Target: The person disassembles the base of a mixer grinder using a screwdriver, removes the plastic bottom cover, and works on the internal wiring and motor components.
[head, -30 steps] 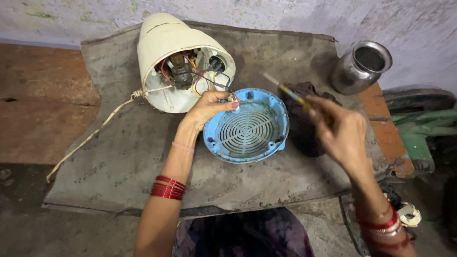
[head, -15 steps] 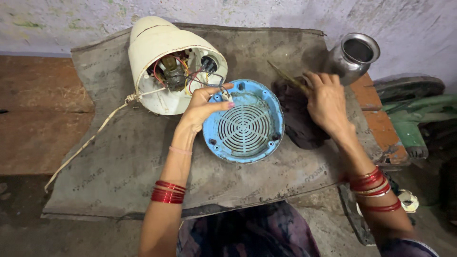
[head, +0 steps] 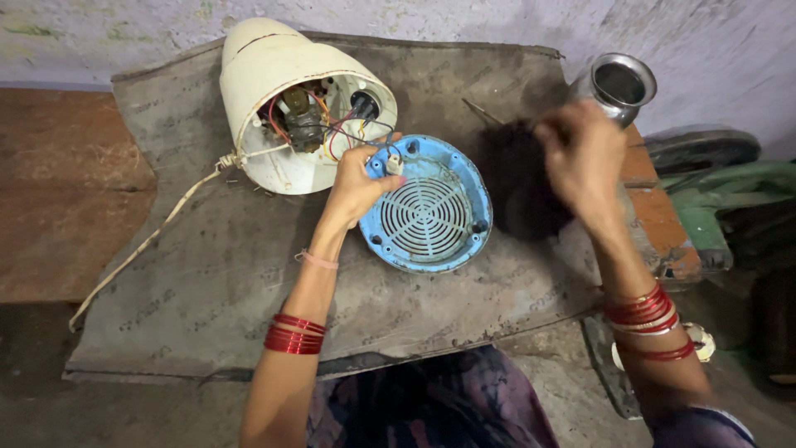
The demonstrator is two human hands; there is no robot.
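A round blue cover (head: pixel 427 216) with a grille in its middle lies on a grey sheet (head: pixel 207 282). My left hand (head: pixel 356 187) grips its upper left rim, next to a small white connector (head: pixel 395 163) on thin wires. Those wires run into a cream appliance housing (head: pixel 282 91) that lies on its side, its motor and coloured wiring showing. My right hand (head: pixel 580 158) is blurred and hovers over a dark object (head: pixel 514 182) to the right of the cover. A thin metal tool shaft (head: pixel 481 112) pokes out beyond that object. Whether my right hand holds anything is unclear.
A steel pot (head: pixel 618 83) stands at the sheet's far right corner. A white cord (head: pixel 149 241) trails from the housing off the left edge. Green and dark gear (head: pixel 713 199) lies on the right. A pale wall runs behind.
My right hand, which held a screwdriver up a second ago, has dropped onto the dark object and moved further right. The view has shifted closer. My left hand stays on the blue cover.
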